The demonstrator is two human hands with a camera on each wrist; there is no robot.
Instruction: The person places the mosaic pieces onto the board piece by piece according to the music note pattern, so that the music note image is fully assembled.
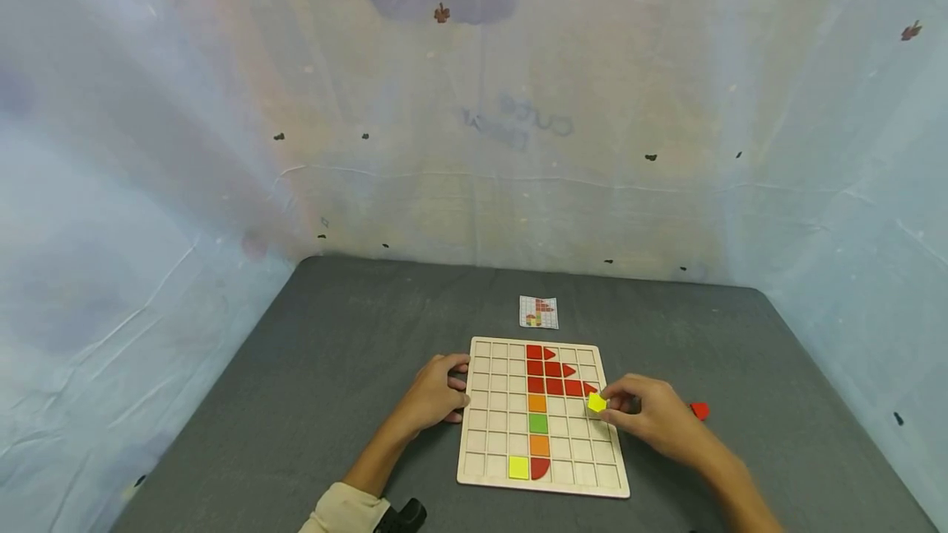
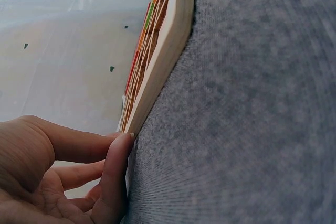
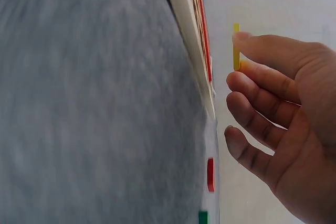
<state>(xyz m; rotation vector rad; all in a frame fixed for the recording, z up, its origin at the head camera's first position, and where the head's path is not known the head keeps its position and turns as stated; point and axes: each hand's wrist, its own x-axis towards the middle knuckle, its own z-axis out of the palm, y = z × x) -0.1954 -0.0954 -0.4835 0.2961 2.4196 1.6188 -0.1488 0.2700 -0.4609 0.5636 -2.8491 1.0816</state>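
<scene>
A wooden grid board (image 1: 496,418) lies on the dark grey cloth, with red, orange, green and yellow tiles in some of its cells. At its left edge, my left hand (image 1: 433,393) holds the board with thumb and fingers; in the left wrist view, the left hand's (image 2: 68,166) fingertips meet at the rim. My right hand (image 1: 655,418) pinches a yellow tile (image 1: 597,403) between thumb and fingers, above the board's right side. Edge-on in the right wrist view, the yellow tile (image 3: 236,48) looks thin, and the right hand's other fingers are loosely bent.
Behind the board lies a small printed card (image 1: 538,312) with a coloured grid pattern. A red piece (image 1: 699,410) rests on the cloth beyond my right hand, and a green piece (image 3: 203,217) shows in the right wrist view. Pale sheeting (image 1: 481,212) surrounds the table.
</scene>
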